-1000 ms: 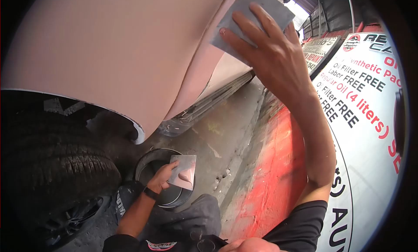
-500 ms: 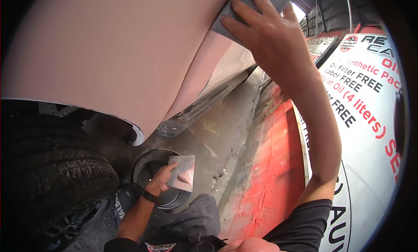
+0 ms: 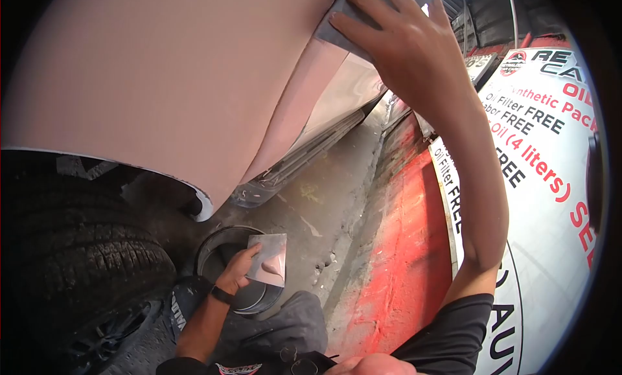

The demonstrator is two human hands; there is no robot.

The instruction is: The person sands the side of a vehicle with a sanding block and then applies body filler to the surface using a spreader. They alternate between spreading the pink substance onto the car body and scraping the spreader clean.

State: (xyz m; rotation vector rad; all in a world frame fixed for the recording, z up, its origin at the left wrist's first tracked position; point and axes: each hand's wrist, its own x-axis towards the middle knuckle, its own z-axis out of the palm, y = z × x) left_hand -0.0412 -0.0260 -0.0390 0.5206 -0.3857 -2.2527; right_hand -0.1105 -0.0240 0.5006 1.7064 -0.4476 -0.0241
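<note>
My right hand [image 3: 405,35] reaches up at the top, fingers spread over a flat grey sheet [image 3: 346,35], pressing it to the edge of the pink car panel [image 3: 168,83]. Whether the sheet is sandpaper or a spreader I cannot tell; part of it is under the hand and beyond the frame. Lower down, my left hand [image 3: 240,268], with a dark watch on its wrist, grips a thin square metal plate [image 3: 271,249] by its left edge. A pink patch shows on the plate, putty or reflection. Beneath it a round dark tub [image 3: 206,245] stands on the ground.
A tyre [image 3: 97,245] sits in the wheel arch at left. A red-painted kerb [image 3: 395,245] runs along the right side. Behind it leans a large white sign [image 3: 551,155] with printed lettering. My knee [image 3: 301,317] is beside the tub.
My right hand and the grey sheet have shifted slightly upward along the panel edge. The left hand with the plate has barely moved.
</note>
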